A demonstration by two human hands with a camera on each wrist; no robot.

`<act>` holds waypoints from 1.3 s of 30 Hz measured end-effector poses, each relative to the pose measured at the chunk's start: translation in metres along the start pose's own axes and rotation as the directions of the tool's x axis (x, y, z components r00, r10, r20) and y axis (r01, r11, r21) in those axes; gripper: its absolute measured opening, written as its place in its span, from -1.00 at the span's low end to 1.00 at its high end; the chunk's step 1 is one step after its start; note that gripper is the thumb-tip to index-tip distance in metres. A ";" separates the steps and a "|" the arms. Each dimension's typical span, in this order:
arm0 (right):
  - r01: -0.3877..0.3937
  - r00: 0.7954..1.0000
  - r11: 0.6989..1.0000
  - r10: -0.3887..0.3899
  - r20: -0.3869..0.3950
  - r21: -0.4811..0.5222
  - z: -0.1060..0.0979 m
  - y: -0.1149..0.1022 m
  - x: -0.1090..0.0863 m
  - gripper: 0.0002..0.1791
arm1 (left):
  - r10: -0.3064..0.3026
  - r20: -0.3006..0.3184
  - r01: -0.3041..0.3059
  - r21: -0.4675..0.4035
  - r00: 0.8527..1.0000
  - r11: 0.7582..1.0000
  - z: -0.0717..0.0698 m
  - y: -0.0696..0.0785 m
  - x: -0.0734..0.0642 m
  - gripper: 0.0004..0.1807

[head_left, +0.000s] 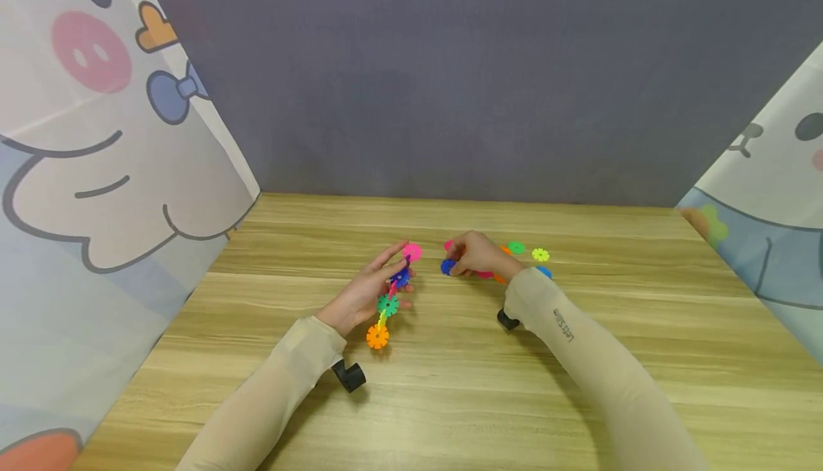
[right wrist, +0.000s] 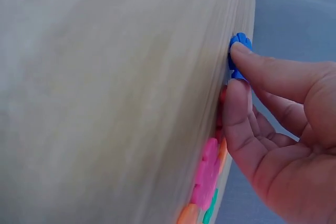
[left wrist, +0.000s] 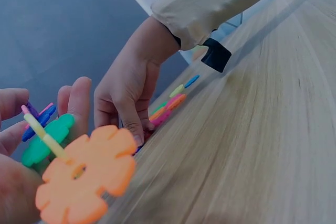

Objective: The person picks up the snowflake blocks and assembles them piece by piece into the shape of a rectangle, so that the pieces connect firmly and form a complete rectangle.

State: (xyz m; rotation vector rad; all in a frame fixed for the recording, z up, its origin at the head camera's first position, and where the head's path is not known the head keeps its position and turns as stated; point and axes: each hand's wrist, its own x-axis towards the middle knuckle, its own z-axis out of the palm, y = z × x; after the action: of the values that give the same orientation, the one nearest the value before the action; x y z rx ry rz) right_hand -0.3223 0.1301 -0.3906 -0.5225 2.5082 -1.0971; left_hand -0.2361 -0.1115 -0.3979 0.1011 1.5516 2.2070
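Observation:
My left hand holds a chain of notched plastic flower discs, its thumb over the upper part and its fingers behind. A pink disc tops the chain. Below it come a blue disc, a green disc and an orange disc at the near end, with edge-on yellow and pink discs linking them. To the right, my right hand pinches a loose blue disc between thumb and fingertips, close over the table. The two hands are apart.
Several loose discs lie around and behind the right hand, among them a green disc, a yellow disc and a pink disc. The wooden table ends at a grey panel. Cartoon-printed sheets flank both sides.

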 end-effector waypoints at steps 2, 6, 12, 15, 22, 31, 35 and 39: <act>0.010 1.000 1.000 -0.010 -0.005 -0.002 0.001 0.000 -0.001 -0.76 | 0.002 -0.002 -0.002 0.004 1.000 1.000 0.000 0.000 -0.001 -0.41; 0.037 0.999 0.999 -0.037 -0.012 0.014 0.002 0.000 -0.002 -0.82 | 0.002 -0.004 -0.002 -0.001 1.000 1.000 0.001 -0.001 0.000 -0.42; 0.063 0.997 0.997 -0.061 -0.042 0.044 0.003 0.002 -0.006 -0.91 | 0.008 0.003 -0.008 -0.023 1.000 1.000 0.002 0.000 0.000 -0.43; 0.065 0.996 0.995 -0.060 -0.066 0.077 0.004 0.001 -0.009 -0.93 | 0.018 0.010 -0.018 -0.028 1.000 0.999 0.002 0.000 0.000 -0.43; 0.111 0.985 0.974 -0.081 -0.155 0.197 0.010 -0.001 -0.017 -0.92 | 0.036 0.013 -0.036 -0.022 0.999 0.999 0.004 0.000 0.000 -0.46; 0.205 0.954 0.944 -0.134 -0.269 0.260 0.019 -0.010 -0.027 -0.92 | 0.053 -0.004 -0.053 0.002 0.999 0.999 0.006 -0.002 0.002 -0.44; 0.244 0.939 0.928 -0.153 -0.309 0.281 0.022 -0.014 -0.030 -0.90 | 0.049 -0.016 -0.049 0.002 0.999 0.999 0.008 -0.003 0.003 -0.43; 0.268 0.927 0.916 -0.160 -0.339 0.300 0.025 -0.017 -0.031 -0.91 | 0.044 -0.031 -0.044 0.005 0.999 0.999 0.010 -0.003 0.004 -0.42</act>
State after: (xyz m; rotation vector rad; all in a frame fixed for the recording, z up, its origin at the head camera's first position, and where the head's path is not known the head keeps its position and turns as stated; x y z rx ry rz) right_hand -0.2804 0.1179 -0.3883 -0.5756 2.4667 -1.7852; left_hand -0.2361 -0.1002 -0.3979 0.1029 1.5849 2.2497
